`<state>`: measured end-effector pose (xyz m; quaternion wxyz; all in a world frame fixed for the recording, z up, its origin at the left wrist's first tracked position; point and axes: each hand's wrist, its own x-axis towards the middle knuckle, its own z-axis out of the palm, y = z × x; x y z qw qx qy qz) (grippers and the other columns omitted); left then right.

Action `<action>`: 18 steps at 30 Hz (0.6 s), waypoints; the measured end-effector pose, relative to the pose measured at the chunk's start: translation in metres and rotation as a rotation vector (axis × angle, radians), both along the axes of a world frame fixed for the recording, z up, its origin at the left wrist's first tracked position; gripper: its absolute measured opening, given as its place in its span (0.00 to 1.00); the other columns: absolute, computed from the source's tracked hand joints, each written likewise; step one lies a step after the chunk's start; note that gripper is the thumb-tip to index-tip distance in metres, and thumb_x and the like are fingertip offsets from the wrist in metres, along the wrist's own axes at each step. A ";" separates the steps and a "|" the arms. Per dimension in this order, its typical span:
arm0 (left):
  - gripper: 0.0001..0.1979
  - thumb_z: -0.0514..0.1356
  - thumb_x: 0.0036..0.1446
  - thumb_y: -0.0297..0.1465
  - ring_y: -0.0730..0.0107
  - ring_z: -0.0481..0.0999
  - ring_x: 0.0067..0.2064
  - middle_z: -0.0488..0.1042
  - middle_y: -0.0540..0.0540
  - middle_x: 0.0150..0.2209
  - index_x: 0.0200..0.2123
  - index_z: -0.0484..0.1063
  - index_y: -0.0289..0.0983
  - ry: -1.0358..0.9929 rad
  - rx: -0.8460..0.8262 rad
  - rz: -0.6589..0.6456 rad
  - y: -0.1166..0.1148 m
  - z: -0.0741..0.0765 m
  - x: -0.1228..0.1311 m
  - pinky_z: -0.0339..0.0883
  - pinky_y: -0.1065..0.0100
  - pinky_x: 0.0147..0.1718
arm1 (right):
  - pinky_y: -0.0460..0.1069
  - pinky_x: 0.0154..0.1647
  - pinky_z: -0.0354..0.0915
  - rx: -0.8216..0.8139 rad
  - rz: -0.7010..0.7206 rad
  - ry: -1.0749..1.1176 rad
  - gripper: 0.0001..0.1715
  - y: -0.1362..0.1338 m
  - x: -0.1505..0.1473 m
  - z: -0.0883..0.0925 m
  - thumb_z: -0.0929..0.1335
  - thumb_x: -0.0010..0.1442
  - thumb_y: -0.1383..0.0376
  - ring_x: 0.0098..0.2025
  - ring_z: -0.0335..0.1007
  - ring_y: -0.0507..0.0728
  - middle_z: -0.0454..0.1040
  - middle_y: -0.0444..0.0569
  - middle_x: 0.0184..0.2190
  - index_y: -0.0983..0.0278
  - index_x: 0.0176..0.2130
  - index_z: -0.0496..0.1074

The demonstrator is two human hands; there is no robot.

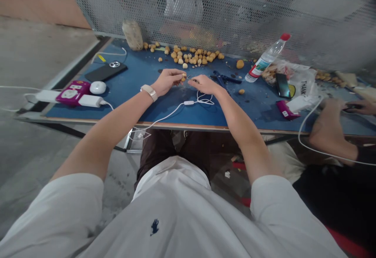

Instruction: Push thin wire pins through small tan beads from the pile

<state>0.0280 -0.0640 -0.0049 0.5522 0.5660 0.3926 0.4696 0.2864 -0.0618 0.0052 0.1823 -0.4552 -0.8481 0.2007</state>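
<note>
My left hand (169,81), with a pale band on its wrist, pinches a small round tan nut-like ball (184,77) above the blue table. Close by on the right, my right hand (203,83) is closed around a thin metal tool (188,77), its tip pointing toward the ball; most of the tool is hidden by the fingers. Below that hand lies a looped white cord (188,102) with a small inline switch. Blue-handled pliers (232,79) lie just beyond it. A pile of similar balls (192,56) sits along the back mesh.
On the left are a black phone (101,72), a white earbud case (98,87) and a purple power strip (73,92). A jar (132,35) stands behind. To the right are a water bottle (266,60), a plastic bag (305,80) and another person's forearm (330,127).
</note>
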 end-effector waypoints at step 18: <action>0.10 0.84 0.65 0.25 0.57 0.91 0.45 0.86 0.42 0.37 0.44 0.89 0.37 0.033 0.017 -0.025 -0.002 0.000 0.000 0.84 0.56 0.56 | 0.56 0.40 0.57 -0.026 -0.008 0.041 0.55 -0.007 0.000 0.005 0.58 0.77 0.09 0.34 0.62 0.60 0.64 0.44 0.27 0.54 0.36 0.62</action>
